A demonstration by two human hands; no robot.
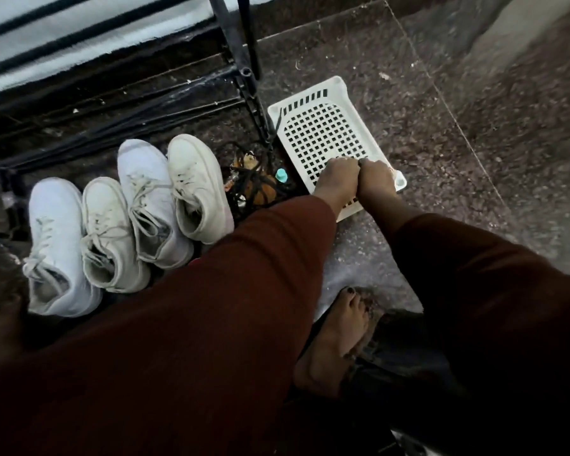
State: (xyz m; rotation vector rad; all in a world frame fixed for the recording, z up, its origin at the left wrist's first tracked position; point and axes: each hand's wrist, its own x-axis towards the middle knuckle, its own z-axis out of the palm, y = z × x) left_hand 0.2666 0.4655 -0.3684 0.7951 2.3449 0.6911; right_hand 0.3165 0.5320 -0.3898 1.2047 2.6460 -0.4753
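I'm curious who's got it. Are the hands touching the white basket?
Touching. Head view: left hand and right hand grip the white basket, no gap.

Left grip, right grip: touching, curled

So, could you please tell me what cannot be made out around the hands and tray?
Head view only:
Fingertips of left hand and right hand: curled under the knuckles, so their hold on the white tray is unclear.
Tray's near corner: covered by the left sleeve.
Dark tangle beside the tray: too blurred to identify.
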